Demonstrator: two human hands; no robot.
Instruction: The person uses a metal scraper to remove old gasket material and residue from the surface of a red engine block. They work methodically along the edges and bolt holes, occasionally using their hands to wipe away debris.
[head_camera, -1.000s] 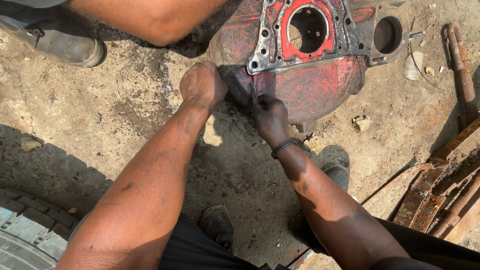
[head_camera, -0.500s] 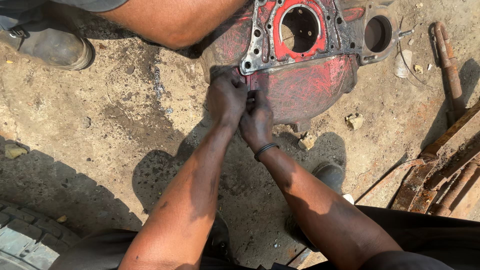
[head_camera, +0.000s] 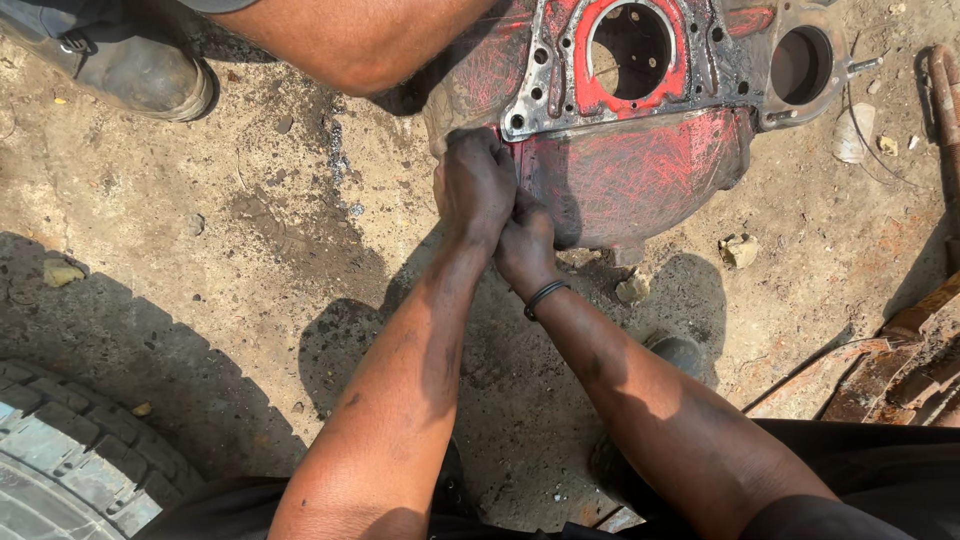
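Item: red-painted metal housing (head_camera: 640, 175), worn and scratched, lying on the dirt ground (head_camera: 250, 260) near its top edge, grey flange face with 1 large round bore and 1 smaller bore at its right end. Left hand (head_camera: 475, 185): curled shut, knuckles up, pressed on the housing's lower left edge where flange meets red shell; what it pinches is hidden. Right hand (head_camera: 525, 245): closed, tucked just under and touching the left, black band (head_camera: 545, 295) at the wrist; its contents cannot be told. Nearby: another person's forearm (head_camera: 350, 40) and dusty boot (head_camera: 130, 65) at the top left, tyre tread (head_camera: 70, 460) at the bottom left corner, 2 small stones (head_camera: 735, 250) below the housing, rusty metal bars (head_camera: 900, 370) at the right edge. Handling note, as judgement: both hands should stay braced together at the seam, force kept along the edge, fingers clear of the sharp flange rim
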